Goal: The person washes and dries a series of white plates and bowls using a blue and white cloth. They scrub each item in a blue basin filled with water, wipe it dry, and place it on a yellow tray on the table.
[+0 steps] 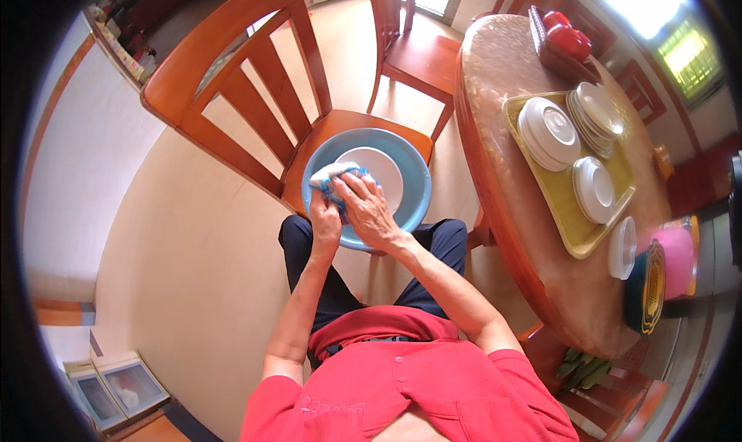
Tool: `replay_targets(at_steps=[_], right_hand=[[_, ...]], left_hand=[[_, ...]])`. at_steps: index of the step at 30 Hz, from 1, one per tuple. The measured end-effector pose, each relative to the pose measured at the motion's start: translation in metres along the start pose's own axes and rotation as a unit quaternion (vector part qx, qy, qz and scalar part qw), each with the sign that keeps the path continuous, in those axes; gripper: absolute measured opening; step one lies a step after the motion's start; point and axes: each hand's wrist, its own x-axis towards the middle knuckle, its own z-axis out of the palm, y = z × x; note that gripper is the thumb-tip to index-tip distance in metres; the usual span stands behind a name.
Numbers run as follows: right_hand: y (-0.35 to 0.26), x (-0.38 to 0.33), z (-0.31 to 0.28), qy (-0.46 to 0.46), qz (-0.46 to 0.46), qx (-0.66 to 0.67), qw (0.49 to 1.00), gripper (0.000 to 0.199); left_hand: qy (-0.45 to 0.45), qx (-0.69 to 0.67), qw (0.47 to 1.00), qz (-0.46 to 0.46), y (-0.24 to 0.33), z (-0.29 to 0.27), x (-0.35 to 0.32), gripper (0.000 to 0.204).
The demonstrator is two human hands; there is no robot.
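Blue-and-white cloth (331,171) bunched over the basin (422,180), left hand (325,219) wrapped round it, right hand (369,211) clasped over the top! Looks like wiping or wringing; turning to the plate (389,176) below would call for loosening that double hold.

The person wears a red shirt (355,380) with short sleeves (506,372); small round buttons (400,368) line its front; pale pink lettering (332,406) marks the left breast; a dark band (377,340) crosses the waist; the trousers (425,290) are dark navy; left hand (325,221) and right hand (369,212) are bare.
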Motion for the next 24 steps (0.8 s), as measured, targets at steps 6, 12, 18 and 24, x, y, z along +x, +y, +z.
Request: replay_targets(at_steps=[6,12,18,24], right_hand=[[0.005,0.045,-0.005,0.077,-0.016,-0.128,0.989,0.041],[0.032,0.035,-0.006,0.1,0.074,-0.15,0.981,0.032],[0.012,0.009,-0.006,0.077,0.016,-0.11,0.991,0.02],[-0.026,0.003,-0.001,0.0,0.013,0.061,0.998,0.011]], left_hand=[[0.033,0.068,0.995,0.066,0.015,-0.003,0.007,0.015],[0.151,-0.007,0.987,0.047,0.013,0.002,0.013,0.006],[0.147,-0.116,0.982,-0.035,-0.004,-0.001,0.012,0.01],[0.104,-0.278,0.945,-0.14,0.019,0.011,0.0,0.018]])
